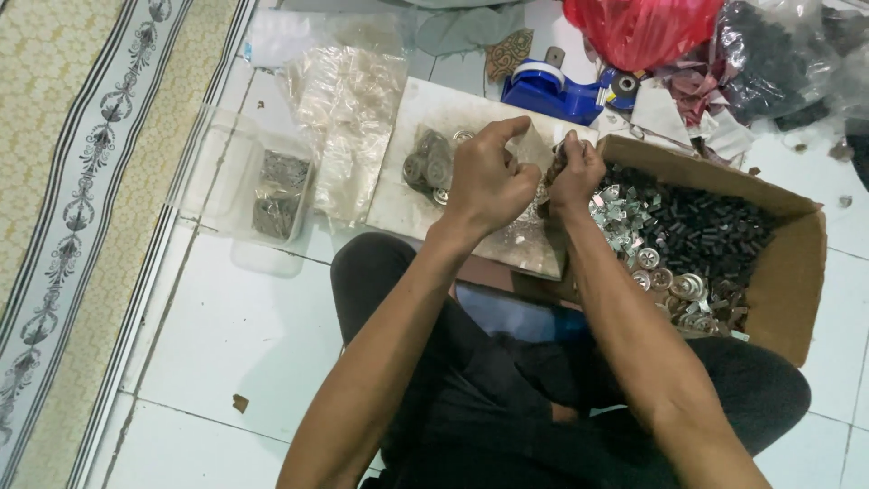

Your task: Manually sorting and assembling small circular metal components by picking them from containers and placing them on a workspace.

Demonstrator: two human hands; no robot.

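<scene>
Both hands meet over the pale board (pixel 407 204): the left hand (pixel 489 177) pinches a small clear bag (pixel 534 149), and the right hand (pixel 575 172) pinches small dark parts at its mouth. A few filled packets (pixel 430 167) lie on the board to the left, while the cardboard box (pixel 797 272) at right is far from used up, with many loose parts (pixel 697 240) inside.

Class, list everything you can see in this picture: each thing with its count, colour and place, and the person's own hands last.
board: one, pale grey, on the floor ahead of the knees
discs: small pile, silvery grey, on the board
cardboard box: one, brown, at the right, full of small dark and silvery parts
tape dispenser: one, blue, behind the board
red bag: one, top middle
clear bags: a stack, left of the board
clear tub: one, left, holding grey parts
rug: one, beige with a patterned border, far left
left hand: over the board, fingers pinched
right hand: beside it, gripping a small dark part
</scene>
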